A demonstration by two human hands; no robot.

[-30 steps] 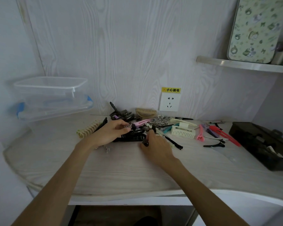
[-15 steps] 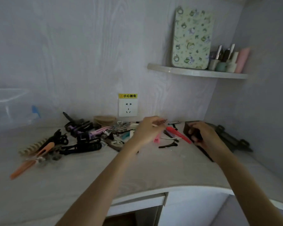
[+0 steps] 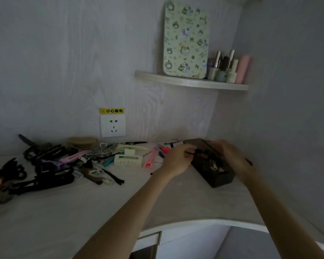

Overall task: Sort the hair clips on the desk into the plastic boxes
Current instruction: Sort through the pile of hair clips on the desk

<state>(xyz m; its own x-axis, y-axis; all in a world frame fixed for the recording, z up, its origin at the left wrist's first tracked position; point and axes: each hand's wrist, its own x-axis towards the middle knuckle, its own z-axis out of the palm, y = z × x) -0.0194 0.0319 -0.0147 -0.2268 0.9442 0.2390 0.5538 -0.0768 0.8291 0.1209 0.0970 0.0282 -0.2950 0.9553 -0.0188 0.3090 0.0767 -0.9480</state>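
You have one dark plastic box (image 3: 222,177) near the desk's right edge and two hands, the left hand (image 3: 177,159) and the right hand (image 3: 230,156), at it. One loose heap of hair clips (image 3: 67,163), too tangled to count, spreads toward the desk's left edge, with one pink clip (image 3: 150,158) and one white comb clip (image 3: 127,159) standing out. One wall socket (image 3: 113,126) sits above the desk's back edge, and one shelf (image 3: 191,82) carries one patterned board (image 3: 185,40).

Two bare forearms enter from the bottom edge, both slender and uncovered up to the frame's edge; no sleeve shows on either. The left hand (image 3: 176,161) wears no ring, watch or glove. The right hand (image 3: 232,157) is blurred, its fingers (image 3: 216,146) likewise bare. Nails are too blurred to make out.
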